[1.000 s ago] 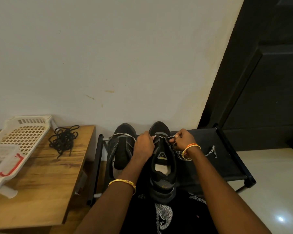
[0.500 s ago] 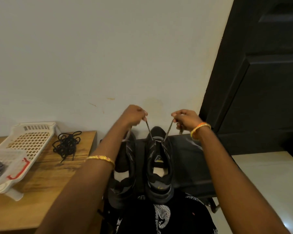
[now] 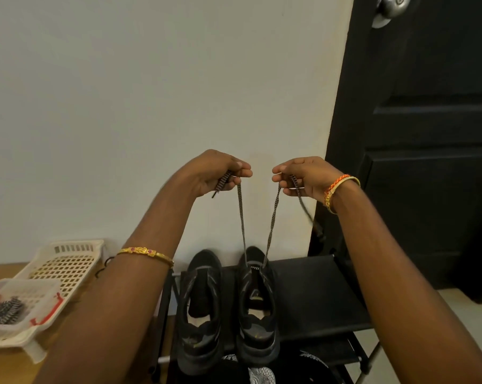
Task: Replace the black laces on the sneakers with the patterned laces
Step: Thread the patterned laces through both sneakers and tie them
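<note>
Lower left, on the desk [image 3: 18, 367]: spare patterned lace [image 3: 5, 311] waiting in a clear tub [image 3: 44, 291]. Centre-bottom: left sneaker [image 3: 199, 314] apparently unlaced. Beside it, right sneaker [image 3: 256, 306] threaded at the toe eyelets only. Mid-frame: left hand [image 3: 217, 173] and right hand [image 3: 303, 176], each grip pinching one end of the patterned lace in use [image 3: 242, 217], raised taut. Judged early; most lacing remaining.

This looks like a home entryway: a plain white painted wall [image 3: 123, 106] meets a black panelled door [image 3: 428, 134] with a round metal knob [image 3: 391, 6], beside a low black fabric shoe rack [image 3: 317, 295] and small wooden side table [image 3: 1, 367].
</note>
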